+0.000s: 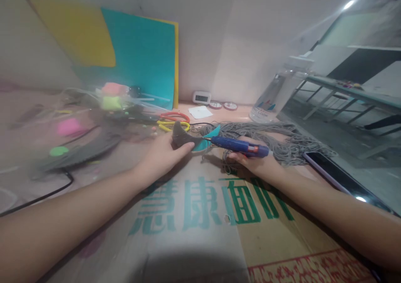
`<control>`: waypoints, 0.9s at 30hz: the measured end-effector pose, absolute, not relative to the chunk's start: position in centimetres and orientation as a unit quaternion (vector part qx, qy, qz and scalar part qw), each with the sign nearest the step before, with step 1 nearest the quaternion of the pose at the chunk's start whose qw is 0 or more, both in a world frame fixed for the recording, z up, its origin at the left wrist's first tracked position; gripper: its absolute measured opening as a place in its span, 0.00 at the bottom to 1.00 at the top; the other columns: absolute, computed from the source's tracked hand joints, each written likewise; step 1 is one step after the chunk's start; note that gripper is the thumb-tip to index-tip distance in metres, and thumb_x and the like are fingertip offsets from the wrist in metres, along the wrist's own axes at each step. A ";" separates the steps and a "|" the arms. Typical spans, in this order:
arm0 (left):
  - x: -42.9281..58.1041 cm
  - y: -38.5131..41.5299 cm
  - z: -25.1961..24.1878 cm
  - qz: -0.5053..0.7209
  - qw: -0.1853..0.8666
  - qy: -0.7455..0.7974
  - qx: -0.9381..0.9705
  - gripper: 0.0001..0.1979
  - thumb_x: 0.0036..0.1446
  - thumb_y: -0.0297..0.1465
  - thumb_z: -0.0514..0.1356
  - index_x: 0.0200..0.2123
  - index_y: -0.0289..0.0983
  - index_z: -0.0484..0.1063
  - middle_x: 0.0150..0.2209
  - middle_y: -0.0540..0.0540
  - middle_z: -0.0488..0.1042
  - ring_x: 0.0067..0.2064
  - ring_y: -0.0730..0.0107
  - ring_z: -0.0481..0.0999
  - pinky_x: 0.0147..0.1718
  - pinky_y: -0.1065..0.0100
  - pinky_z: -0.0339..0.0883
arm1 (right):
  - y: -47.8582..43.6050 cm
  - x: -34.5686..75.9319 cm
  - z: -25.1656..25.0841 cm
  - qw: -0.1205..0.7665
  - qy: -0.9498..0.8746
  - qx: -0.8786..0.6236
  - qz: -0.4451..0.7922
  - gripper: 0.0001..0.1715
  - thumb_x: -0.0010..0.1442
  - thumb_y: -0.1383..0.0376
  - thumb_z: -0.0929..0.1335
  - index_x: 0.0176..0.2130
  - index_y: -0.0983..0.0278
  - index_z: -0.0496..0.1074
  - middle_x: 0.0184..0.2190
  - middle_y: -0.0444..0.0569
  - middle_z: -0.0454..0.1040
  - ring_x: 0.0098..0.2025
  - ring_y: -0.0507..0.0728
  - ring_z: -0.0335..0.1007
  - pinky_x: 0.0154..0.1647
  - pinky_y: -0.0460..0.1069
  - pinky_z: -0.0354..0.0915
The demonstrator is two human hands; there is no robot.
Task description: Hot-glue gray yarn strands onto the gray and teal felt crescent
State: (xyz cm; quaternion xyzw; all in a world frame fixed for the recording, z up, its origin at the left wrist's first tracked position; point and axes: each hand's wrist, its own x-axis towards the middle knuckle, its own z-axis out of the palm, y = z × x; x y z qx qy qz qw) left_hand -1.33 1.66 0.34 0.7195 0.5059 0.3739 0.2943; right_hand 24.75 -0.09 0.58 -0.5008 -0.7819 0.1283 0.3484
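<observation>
Near the middle, my left hand [161, 153] pinches a crescent-shaped piece [184, 137], dark grey with a teal part [205, 143] showing at its right end. My right hand [261, 162] is wrapped round a blue hot glue gun [239, 145]. The gun lies almost level, and its nozzle points left, at the teal part; whether it touches cannot be told. Behind the gun, a tangle of grey cord [266, 130] spreads over the table. Scissors with red and yellow handles [173, 120] lie just beyond my left hand.
Printed cardboard [200, 241] covers the table. A phone [338, 178] lies right, a clear bottle [272, 95] behind it. Teal and yellow sheets [144, 57] lean on the wall near a small digital clock [201, 97]. At left are a pink lump [70, 127] and black cable [46, 195].
</observation>
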 end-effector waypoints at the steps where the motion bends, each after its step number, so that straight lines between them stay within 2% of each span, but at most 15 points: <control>1: -1.3 1.7 0.3 0.373 0.294 0.506 0.720 0.17 0.56 0.40 0.60 0.44 0.36 0.77 0.43 0.45 0.81 0.43 0.58 0.78 0.42 0.64 0.71 | -0.1 24.8 0.6 0.348 -0.781 -0.502 0.133 0.18 0.54 0.56 0.71 0.23 0.61 0.61 0.19 0.40 0.63 0.22 0.51 0.59 0.22 0.47 0.57; 18: -1.2 1.6 0.5 0.376 0.292 0.505 0.720 0.17 0.56 0.40 0.60 0.46 0.37 0.76 0.44 0.45 0.80 0.44 0.57 0.78 0.43 0.63 0.71 | -0.1 24.8 0.4 0.334 -0.773 -0.524 0.126 0.18 0.54 0.54 0.71 0.24 0.60 0.63 0.21 0.42 0.67 0.24 0.53 0.63 0.25 0.48 0.62; 27: -1.3 1.7 0.3 0.379 0.307 0.500 0.715 0.17 0.56 0.40 0.60 0.44 0.36 0.77 0.42 0.44 0.81 0.43 0.57 0.78 0.43 0.63 0.71 | 0.0 24.8 0.5 0.346 -0.774 -0.514 0.128 0.17 0.54 0.56 0.71 0.24 0.60 0.63 0.20 0.41 0.66 0.23 0.52 0.62 0.24 0.47 0.61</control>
